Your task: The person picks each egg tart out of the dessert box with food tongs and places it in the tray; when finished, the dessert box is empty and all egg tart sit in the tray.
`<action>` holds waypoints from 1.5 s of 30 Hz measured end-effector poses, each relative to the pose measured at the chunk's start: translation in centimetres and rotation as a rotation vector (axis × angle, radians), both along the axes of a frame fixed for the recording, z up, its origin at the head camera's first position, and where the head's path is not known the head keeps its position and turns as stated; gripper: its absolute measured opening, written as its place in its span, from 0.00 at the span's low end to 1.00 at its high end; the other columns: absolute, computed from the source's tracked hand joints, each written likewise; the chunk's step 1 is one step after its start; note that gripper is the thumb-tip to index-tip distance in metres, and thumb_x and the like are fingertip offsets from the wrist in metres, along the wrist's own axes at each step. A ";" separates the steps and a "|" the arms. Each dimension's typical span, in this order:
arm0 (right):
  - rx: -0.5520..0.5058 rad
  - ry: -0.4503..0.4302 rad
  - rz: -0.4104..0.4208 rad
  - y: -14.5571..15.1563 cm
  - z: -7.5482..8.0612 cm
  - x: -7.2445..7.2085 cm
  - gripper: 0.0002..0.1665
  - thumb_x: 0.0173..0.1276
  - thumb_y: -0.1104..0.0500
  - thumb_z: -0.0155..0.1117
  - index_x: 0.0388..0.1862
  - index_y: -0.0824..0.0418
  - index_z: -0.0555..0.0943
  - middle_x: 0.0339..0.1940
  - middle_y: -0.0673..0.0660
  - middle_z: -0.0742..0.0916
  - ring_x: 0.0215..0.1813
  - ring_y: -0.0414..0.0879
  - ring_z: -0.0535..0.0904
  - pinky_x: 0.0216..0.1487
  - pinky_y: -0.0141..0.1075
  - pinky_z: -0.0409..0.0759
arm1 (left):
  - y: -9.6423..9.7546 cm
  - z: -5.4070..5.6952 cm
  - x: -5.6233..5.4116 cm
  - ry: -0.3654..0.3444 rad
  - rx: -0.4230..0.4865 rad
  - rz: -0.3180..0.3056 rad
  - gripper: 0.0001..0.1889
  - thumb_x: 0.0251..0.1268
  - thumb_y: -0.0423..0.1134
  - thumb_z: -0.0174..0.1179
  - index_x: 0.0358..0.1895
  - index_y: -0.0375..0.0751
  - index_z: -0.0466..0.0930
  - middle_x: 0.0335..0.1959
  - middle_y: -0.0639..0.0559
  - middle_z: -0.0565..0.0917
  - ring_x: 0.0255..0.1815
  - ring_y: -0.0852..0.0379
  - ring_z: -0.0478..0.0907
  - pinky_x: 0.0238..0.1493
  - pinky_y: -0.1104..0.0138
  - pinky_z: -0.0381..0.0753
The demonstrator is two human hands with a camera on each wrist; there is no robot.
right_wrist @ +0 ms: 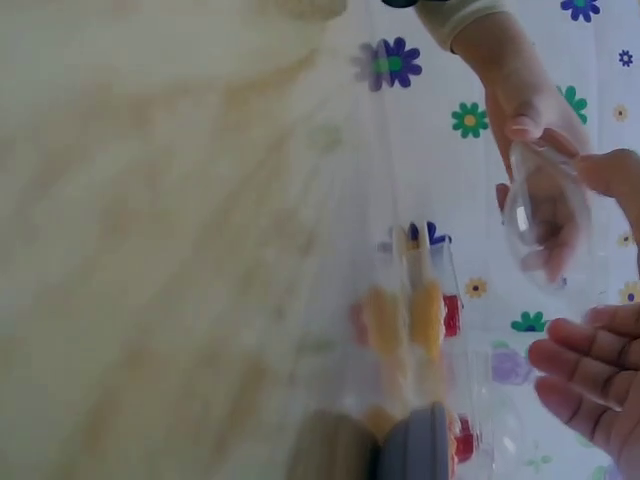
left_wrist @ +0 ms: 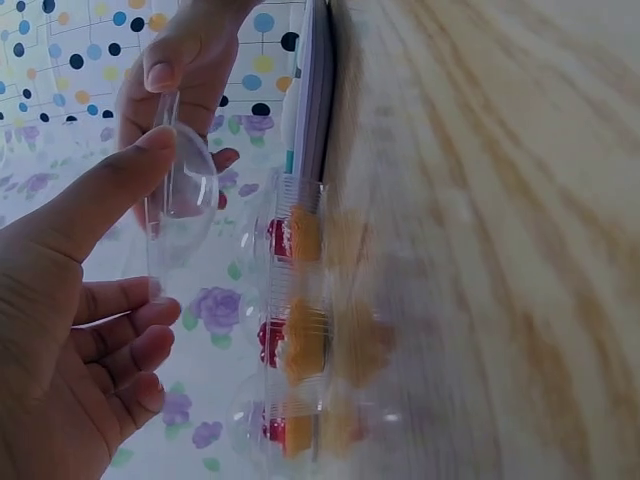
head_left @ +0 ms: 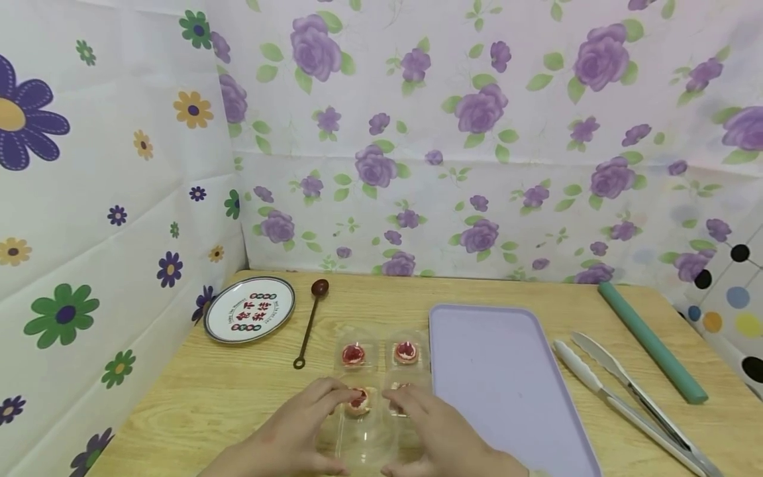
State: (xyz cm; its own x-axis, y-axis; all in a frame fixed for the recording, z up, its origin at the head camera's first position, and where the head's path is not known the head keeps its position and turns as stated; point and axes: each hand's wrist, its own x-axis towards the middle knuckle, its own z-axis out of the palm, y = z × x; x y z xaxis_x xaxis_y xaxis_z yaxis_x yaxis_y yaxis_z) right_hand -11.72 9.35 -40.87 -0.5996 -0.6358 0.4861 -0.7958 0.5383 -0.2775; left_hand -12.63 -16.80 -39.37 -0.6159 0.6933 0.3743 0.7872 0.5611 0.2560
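Note:
My left hand [head_left: 292, 427] and right hand [head_left: 447, 430] pinch opposite edges of a small clear plastic domed case [head_left: 365, 452], thumbs on the near side and fingertips on the far side. In the left wrist view the case [left_wrist: 190, 205] is raised off the table, with nothing visible inside. Beyond it on the table stand several clear plastic boxes with small red-topped cakes: a back left cake [head_left: 353, 355], a back right cake [head_left: 407, 352] and a front left cake [head_left: 359, 402]. My right fingers partly hide another at front right.
A lilac tray [head_left: 495, 371] lies right of the boxes, with metal tongs [head_left: 632, 411] and a green rod [head_left: 652, 341] farther right. At the back left are a white printed plate [head_left: 229, 311] and a long-handled brown spoon [head_left: 310, 328]. Patterned cloth walls border the wooden table [head_left: 197, 397].

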 end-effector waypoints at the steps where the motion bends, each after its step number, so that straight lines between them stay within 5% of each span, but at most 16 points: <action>1: 0.013 -0.017 0.000 -0.1 -0.1 0.1 0.50 0.53 0.31 0.68 0.65 0.62 0.69 0.47 0.49 0.81 0.46 0.40 0.80 0.46 0.34 0.83 | -0.1 0.0 0.0 -0.010 -0.012 -0.007 0.43 0.36 0.58 0.76 0.60 0.43 0.73 0.54 0.57 0.75 0.51 0.61 0.75 0.50 0.67 0.81; 6: 0.067 -0.069 0.019 -0.3 -0.6 0.2 0.49 0.54 0.29 0.65 0.62 0.62 0.70 0.43 0.48 0.80 0.39 0.35 0.76 0.37 0.24 0.77 | -0.4 -0.3 0.2 -0.054 -0.046 -0.032 0.39 0.43 0.63 0.71 0.58 0.44 0.74 0.52 0.58 0.75 0.50 0.62 0.76 0.50 0.67 0.81; 21: 0.293 -0.248 -0.026 -1.2 -1.9 0.4 0.44 0.57 0.30 0.63 0.62 0.57 0.70 0.49 0.49 0.82 0.41 0.32 0.77 0.38 0.25 0.79 | -1.1 -1.9 0.3 0.004 -0.103 -0.060 0.37 0.51 0.68 0.63 0.55 0.42 0.79 0.46 0.58 0.75 0.44 0.67 0.73 0.42 0.75 0.79; 29: 0.303 -0.155 -0.021 -1.4 -2.3 0.3 0.42 0.60 0.28 0.57 0.60 0.57 0.74 0.49 0.49 0.82 0.46 0.35 0.78 0.40 0.26 0.80 | -1.5 -1.9 0.2 -0.090 -0.188 -0.043 0.35 0.55 0.69 0.58 0.56 0.45 0.77 0.46 0.58 0.77 0.44 0.67 0.73 0.43 0.72 0.80; 38: 0.312 -0.052 -0.022 -1.5 -2.3 0.4 0.39 0.63 0.29 0.54 0.59 0.56 0.76 0.46 0.47 0.83 0.44 0.34 0.78 0.37 0.24 0.79 | -1.6 -2.0 0.2 0.053 -0.238 -0.055 0.32 0.59 0.69 0.54 0.54 0.47 0.77 0.45 0.59 0.79 0.45 0.64 0.75 0.46 0.68 0.79; 41: 0.316 -0.054 -0.018 -1.4 -2.1 0.4 0.39 0.63 0.29 0.54 0.60 0.56 0.76 0.46 0.47 0.83 0.43 0.34 0.78 0.35 0.24 0.79 | -1.7 -1.9 0.2 0.060 -0.249 -0.053 0.32 0.59 0.70 0.53 0.55 0.47 0.77 0.45 0.59 0.79 0.45 0.65 0.75 0.45 0.69 0.78; 45: 0.329 -0.094 -0.017 -1.2 -1.2 0.5 0.40 0.62 0.28 0.54 0.60 0.55 0.76 0.47 0.47 0.83 0.43 0.35 0.79 0.36 0.26 0.80 | -1.8 -1.9 0.1 0.180 -0.239 -0.068 0.32 0.57 0.70 0.55 0.54 0.48 0.77 0.42 0.59 0.79 0.42 0.65 0.75 0.41 0.72 0.77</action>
